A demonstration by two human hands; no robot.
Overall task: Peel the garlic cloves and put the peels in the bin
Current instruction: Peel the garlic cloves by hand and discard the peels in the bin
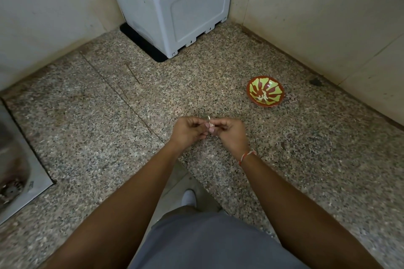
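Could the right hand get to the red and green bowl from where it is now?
Probably yes. The bowl sits on bare countertop beyond the right hand, nothing between them. But that hand and the left hand pinch a garlic clove.

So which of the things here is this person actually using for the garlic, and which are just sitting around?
In use:
garlic clove, pinched between left hand and right hand
bowl holding a few pale pieces

Just there:
grey box in the corner
sink at the left
countertop

No bin is in view.
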